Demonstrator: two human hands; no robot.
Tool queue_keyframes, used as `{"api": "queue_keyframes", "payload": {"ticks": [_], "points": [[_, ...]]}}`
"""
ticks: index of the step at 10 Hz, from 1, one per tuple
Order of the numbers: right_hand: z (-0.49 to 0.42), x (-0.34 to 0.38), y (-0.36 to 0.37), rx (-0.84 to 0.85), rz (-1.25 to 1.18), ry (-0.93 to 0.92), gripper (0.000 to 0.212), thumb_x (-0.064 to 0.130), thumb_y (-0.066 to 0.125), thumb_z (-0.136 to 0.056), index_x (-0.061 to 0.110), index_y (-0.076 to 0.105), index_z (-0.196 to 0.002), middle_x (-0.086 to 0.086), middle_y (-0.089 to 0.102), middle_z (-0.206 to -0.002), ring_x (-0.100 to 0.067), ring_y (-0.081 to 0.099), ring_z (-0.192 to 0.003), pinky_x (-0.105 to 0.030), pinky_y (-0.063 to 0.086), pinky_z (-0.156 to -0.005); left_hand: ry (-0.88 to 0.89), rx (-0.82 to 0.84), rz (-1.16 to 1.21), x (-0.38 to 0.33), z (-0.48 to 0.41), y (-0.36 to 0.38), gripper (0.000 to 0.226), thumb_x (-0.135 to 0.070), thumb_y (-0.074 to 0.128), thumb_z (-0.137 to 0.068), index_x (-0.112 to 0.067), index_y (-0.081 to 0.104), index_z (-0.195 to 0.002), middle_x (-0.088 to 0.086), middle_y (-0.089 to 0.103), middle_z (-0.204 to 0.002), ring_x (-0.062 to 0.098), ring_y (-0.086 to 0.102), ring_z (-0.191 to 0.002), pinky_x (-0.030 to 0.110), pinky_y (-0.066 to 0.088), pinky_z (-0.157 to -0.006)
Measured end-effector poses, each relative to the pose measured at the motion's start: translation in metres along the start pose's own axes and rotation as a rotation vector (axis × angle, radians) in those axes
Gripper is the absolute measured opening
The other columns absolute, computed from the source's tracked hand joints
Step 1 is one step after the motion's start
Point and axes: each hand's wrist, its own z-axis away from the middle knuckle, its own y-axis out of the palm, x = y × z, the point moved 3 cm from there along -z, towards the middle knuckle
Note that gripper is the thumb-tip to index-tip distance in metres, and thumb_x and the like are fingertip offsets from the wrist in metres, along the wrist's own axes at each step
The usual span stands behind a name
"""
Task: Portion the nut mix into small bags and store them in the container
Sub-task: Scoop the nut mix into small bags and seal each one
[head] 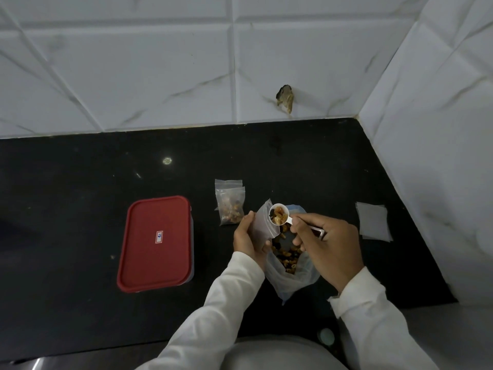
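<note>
Your left hand (249, 237) curls round a small clear zip bag (262, 222), held upright. Your right hand (329, 244) pinches the handle of a small white plastic scoop (274, 223), heaped with nut mix (278, 213), right at that bag's top edge. Beneath them, a large clear plastic bag (282, 284) holds more mix. Small filled bags (230, 209) lie just beyond. To the left, the lidded red rectangular container (157, 244) sits on the black countertop (80, 209).
</note>
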Motion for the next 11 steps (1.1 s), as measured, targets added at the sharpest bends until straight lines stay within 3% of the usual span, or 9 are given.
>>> {"api": "queue_keyframes", "payload": {"ticks": [2, 3, 4, 5, 7, 8, 9, 10, 11], "points": [[-0.003, 0.002, 0.003, -0.026, 0.095, -0.113, 0.019, 0.033, 0.064, -0.088, 0.021, 0.075, -0.099, 0.015, 0.067, -0.073, 0.0, 0.066, -0.068, -0.017, 0.056, -0.064, 0.013, 0.023, -0.044, 0.0, -0.005, 0.002, 0.043, -0.038, 0.072, -0.08, -0.022, 0.066, -0.12, 0.011, 0.062, -0.125, 0.029, 0.062, -0.109, 0.023, 0.051, -0.047], [-0.004, 0.007, 0.005, -0.022, 0.159, -0.196, 0.015, 0.032, 0.063, -0.09, 0.029, 0.076, -0.096, 0.014, 0.069, -0.074, -0.005, 0.063, -0.076, -0.005, 0.046, -0.066, 0.008, 0.033, -0.049, 0.0, -0.004, 0.005, 0.042, -0.038, 0.071, -0.081, -0.021, 0.067, -0.119, 0.012, 0.064, -0.122, 0.029, 0.064, -0.107, 0.025, 0.052, -0.049], [-0.003, 0.015, 0.007, -0.038, 0.339, -0.294, 0.02, -0.002, 0.064, -0.084, 0.007, 0.076, -0.098, -0.005, 0.07, -0.075, -0.018, 0.064, -0.067, -0.014, 0.046, -0.062, 0.003, 0.048, -0.042, 0.002, -0.003, 0.008, 0.042, -0.037, 0.071, -0.081, -0.021, 0.067, -0.119, 0.012, 0.066, -0.12, 0.028, 0.065, -0.103, 0.023, 0.051, -0.047], [-0.004, 0.021, 0.009, -0.03, 0.483, -0.405, 0.03, -0.017, 0.066, -0.072, 0.001, 0.074, -0.095, -0.01, 0.067, -0.068, -0.029, 0.064, -0.057, -0.033, 0.05, -0.051, -0.004, 0.063, -0.029, 0.003, -0.004, 0.012, 0.048, -0.038, 0.072, -0.08, -0.023, 0.064, -0.125, 0.012, 0.064, -0.124, 0.029, 0.063, -0.107, 0.021, 0.05, -0.045], [-0.008, 0.025, 0.002, -0.032, 0.629, -0.511, 0.034, -0.017, 0.066, -0.067, 0.002, 0.073, -0.094, -0.007, 0.068, -0.073, -0.025, 0.066, -0.062, -0.039, 0.056, -0.051, -0.019, 0.12, -0.007, 0.003, -0.006, 0.017, 0.052, -0.039, 0.072, -0.08, -0.017, 0.063, -0.127, 0.014, 0.063, -0.126, 0.026, 0.065, -0.098, 0.02, 0.05, -0.044], [-0.009, 0.024, -0.003, -0.071, 0.718, -0.553, 0.04, -0.016, 0.072, -0.061, 0.006, 0.074, -0.095, -0.002, 0.068, -0.073, -0.019, 0.064, -0.062, -0.031, 0.054, -0.05, -0.025, 0.181, 0.006, 0.003, 0.0, 0.022, 0.048, -0.038, 0.068, -0.084, -0.011, 0.065, -0.124, 0.013, 0.069, -0.114, 0.021, 0.068, -0.081, 0.018, 0.049, -0.042], [-0.005, 0.024, -0.007, -0.101, 0.676, -0.592, 0.033, -0.011, 0.063, -0.07, 0.007, 0.074, -0.096, -0.001, 0.067, -0.072, -0.017, 0.064, -0.061, -0.03, 0.053, -0.05, -0.032, 0.22, 0.009, 0.004, 0.002, 0.023, 0.045, -0.037, 0.067, -0.084, -0.007, 0.068, -0.119, 0.013, 0.072, -0.101, 0.019, 0.068, -0.071, 0.019, 0.048, -0.041], [-0.006, 0.016, -0.008, -0.188, 0.511, -0.583, 0.025, 0.011, 0.044, -0.093, 0.012, 0.069, -0.093, 0.004, 0.065, -0.076, -0.006, 0.059, -0.064, -0.021, 0.051, -0.052, -0.048, 0.231, 0.017, 0.003, 0.001, 0.02, 0.046, -0.037, 0.069, -0.082, -0.007, 0.069, -0.117, 0.015, 0.071, -0.106, 0.019, 0.065, -0.074, 0.018, 0.048, -0.042], [-0.01, -0.002, -0.018, -0.247, 0.363, -0.42, 0.009, 0.007, 0.066, -0.087, 0.006, 0.072, -0.094, 0.007, 0.066, -0.081, 0.011, 0.057, -0.07, -0.004, 0.047, -0.064, -0.071, 0.228, 0.044, 0.002, -0.001, 0.014, 0.045, -0.036, 0.068, -0.083, -0.007, 0.069, -0.117, 0.015, 0.069, -0.108, 0.018, 0.064, -0.07, 0.018, 0.049, -0.041]]}}
